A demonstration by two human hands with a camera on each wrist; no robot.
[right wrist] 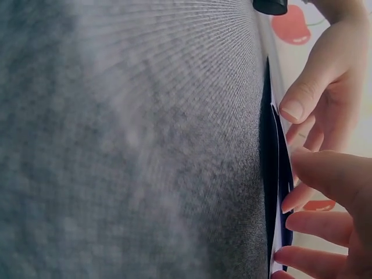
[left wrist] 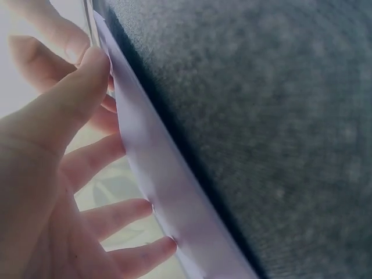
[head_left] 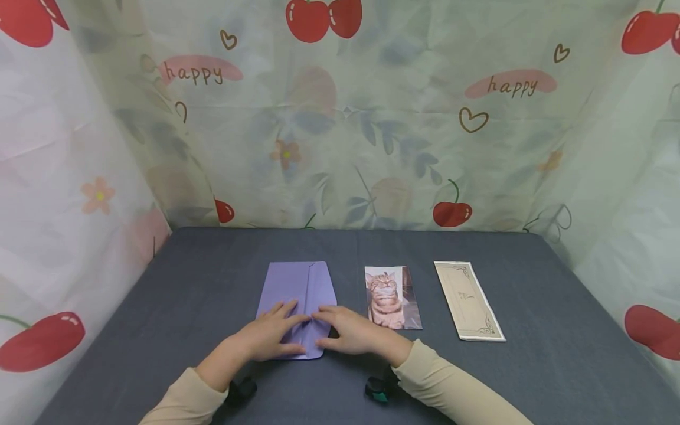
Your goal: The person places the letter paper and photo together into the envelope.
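Note:
A purple envelope [head_left: 287, 280] lies on the dark grey table, with a lengthwise flap edge right of its middle. My left hand [head_left: 268, 335] rests over its lower left part, fingers fairly straight and spread. From the other side my right hand [head_left: 356, 330] reaches in, its outstretched fingers touching the paper near the flap edge. The fingertips of both hands come close together over the envelope's lower half. In the left wrist view the envelope [left wrist: 157, 163] shows edge-on, with the left fingertips along it. The right wrist view shows the right fingers [right wrist: 319, 226] against its edge.
Right of the envelope lies a photo card of a cat [head_left: 385, 298]. Farther right is a cream card [head_left: 468, 301] with ornate corners. Small black devices [head_left: 377, 389] sit under the wrists. Printed curtains [head_left: 345, 147] stand behind and beside the grey table [head_left: 552, 366].

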